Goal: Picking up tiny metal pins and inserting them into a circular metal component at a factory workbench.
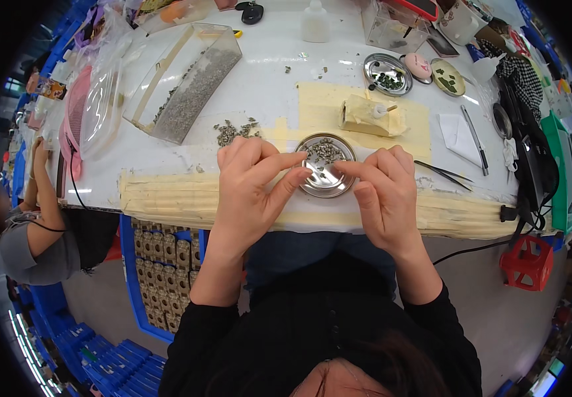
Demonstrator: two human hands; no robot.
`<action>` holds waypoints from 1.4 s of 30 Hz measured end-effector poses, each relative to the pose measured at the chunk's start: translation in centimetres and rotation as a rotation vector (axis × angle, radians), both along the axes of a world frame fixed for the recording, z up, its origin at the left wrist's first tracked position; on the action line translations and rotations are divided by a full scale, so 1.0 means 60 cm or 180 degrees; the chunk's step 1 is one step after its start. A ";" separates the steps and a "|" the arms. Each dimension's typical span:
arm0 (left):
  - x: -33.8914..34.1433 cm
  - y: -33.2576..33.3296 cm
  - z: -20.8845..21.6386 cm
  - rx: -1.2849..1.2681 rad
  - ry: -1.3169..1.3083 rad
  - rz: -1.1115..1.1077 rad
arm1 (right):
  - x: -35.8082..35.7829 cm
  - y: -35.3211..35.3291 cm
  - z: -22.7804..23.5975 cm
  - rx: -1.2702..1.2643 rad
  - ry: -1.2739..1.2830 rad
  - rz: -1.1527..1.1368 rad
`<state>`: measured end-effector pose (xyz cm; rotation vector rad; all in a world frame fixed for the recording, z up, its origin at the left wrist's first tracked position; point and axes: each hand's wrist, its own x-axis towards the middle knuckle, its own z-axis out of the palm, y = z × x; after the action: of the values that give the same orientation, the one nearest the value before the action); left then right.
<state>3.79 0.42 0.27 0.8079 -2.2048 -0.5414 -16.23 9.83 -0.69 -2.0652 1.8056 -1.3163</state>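
Observation:
A round shiny metal dish sits at the table's front edge, with small grey metal pieces heaped toward its far side. My left hand is at the dish's left rim, thumb and index finger brought close together over it. Whatever lies between those fingertips is too small to make out. From the right, my right hand reaches in with the index finger stretched into the dish, its tip among the pieces. The right thumb stands apart from that finger, and nothing shows between them.
A clear tray of grey pieces lies far left, near a loose pile. Behind the dish is a tape-covered block. Black tweezers and a pen lie right. Dishes of green pieces stand farther back. A co-worker sits left.

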 end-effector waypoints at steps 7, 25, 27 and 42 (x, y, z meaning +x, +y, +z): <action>0.051 -0.049 0.006 -0.0200 0.0204 0.0830 | -0.006 0.002 -0.005 -0.0214 -0.0494 0.0058; 0.021 -0.123 0.030 -0.0389 -0.0835 0.0359 | -0.003 0.005 -0.006 -0.0302 -0.0620 0.0038; 0.020 -0.109 0.037 0.0056 -0.0168 0.0310 | -0.003 0.006 -0.003 -0.0314 -0.0601 0.0014; -0.057 -0.024 0.028 0.3768 0.2180 -0.1396 | 0.011 -0.042 0.041 -0.1157 -0.0377 -0.0072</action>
<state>0.40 -1.01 1.93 0.5039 -1.2586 -2.0745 -15.55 7.30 1.76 -2.0764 1.6440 -1.8481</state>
